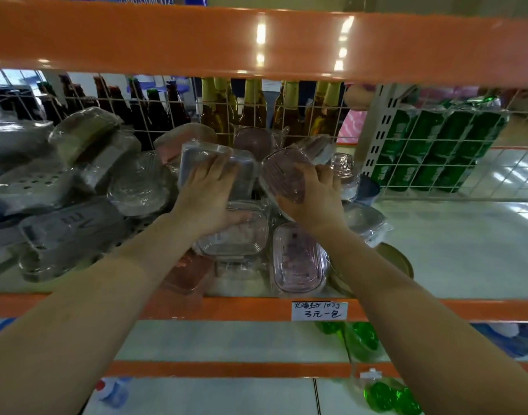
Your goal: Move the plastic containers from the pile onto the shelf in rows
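Containers: your left hand (210, 193) grips the clear box (220, 166), your right hand (312, 199) the pink tub (283, 172); bare shelf (454, 244) lies to the right, nearer your right hand.

Clear wrapped plastic containers (232, 235) — grey, pink, purple-tinted — lie tilted in a jumbled pile on the shelf (454, 253).
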